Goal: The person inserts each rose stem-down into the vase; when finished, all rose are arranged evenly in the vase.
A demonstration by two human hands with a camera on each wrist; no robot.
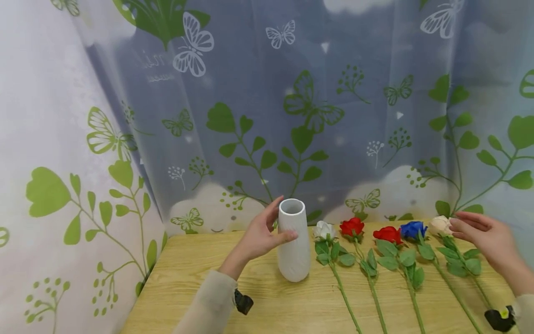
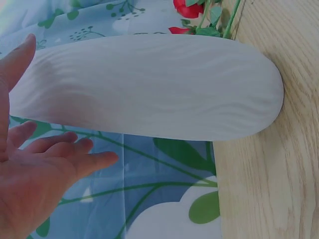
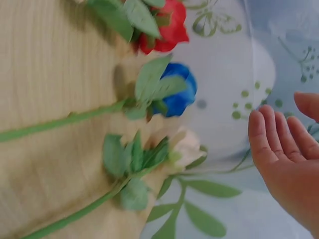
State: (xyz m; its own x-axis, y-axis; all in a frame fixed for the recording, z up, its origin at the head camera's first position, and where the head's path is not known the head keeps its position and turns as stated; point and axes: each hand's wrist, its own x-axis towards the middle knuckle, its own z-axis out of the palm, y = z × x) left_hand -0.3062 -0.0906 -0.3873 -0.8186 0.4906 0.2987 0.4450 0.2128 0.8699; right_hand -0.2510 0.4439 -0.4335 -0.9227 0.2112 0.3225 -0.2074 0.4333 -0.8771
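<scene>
We see left hand (image 1: pixel 260 234) ungripped, spread about upright vase (image 1: pixel 294 257), near table (image 1: pixel 187 260)'s far edge; contact we cannot tell. Along same edge, blooms: white rose (image 1: pixel 324 230), red roses (image 1: pixel 352 227), blue rose (image 1: pixel 413 230). Toward far right corner, cream rose (image 1: pixel 440 226); right hand (image 1: pixel 492 239) just beside, released.

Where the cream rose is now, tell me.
In the head view, the cream rose lies at the right of the table, beside the blue rose, its bloom near the right hand.

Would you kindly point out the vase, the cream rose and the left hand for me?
Vase (image 2: pixel 149 87): left wrist view, middle of its side.
Cream rose (image 3: pixel 184 147): right wrist view, its petals.
Left hand (image 1: pixel 259 236): head view, near the thumb's base.
</scene>
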